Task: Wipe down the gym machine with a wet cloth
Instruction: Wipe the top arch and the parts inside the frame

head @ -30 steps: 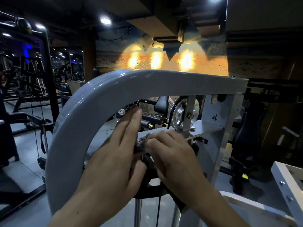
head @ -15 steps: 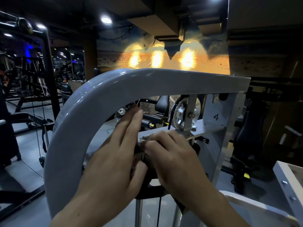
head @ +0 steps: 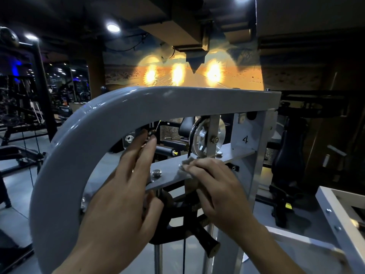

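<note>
crumpled pale grey cloth (head: 186,165) bunched under right hand (head: 215,186) fingertips, pressed on flat grey metal crossbar (head: 169,176), bar's long axis rising rightward | right fingers curled over cloth, palm down | left hand (head: 122,196) fingers straight, resting against curved grey steel frame (head: 83,139), holding nothing

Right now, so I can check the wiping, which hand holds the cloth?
The right hand presses the cloth on the flat bar; the left hand rests bare on the frame.
</note>
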`<state>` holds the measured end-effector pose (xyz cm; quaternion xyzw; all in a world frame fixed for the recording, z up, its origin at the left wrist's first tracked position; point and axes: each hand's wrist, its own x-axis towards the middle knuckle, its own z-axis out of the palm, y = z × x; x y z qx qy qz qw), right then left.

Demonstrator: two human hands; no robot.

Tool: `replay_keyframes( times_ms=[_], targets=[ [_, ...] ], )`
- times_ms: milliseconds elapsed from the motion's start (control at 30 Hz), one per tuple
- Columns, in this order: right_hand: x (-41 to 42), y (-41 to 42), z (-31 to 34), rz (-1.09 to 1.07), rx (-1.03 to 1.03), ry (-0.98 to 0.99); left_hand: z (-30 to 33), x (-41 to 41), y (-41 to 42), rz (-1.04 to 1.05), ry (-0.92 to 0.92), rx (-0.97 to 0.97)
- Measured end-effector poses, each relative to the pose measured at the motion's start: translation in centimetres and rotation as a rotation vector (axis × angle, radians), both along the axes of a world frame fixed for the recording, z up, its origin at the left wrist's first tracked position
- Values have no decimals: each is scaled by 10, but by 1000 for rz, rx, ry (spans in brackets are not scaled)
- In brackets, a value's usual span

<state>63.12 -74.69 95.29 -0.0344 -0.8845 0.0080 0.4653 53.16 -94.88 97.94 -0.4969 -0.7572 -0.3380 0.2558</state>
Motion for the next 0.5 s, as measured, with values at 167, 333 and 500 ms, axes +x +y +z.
replay_keyframes(
  times_ms=[167, 333, 500],
  targets=[
    [7, 14, 11, 19, -260, 84, -1, -1, -1, -17, -7, -8],
    [23, 41, 43, -139, -243, 486, -1, -2, 0, -2, 8, -4],
    [14, 60, 56, -234, -179, 499, -2, -3, 0, 0, 19, -8]
  ],
)
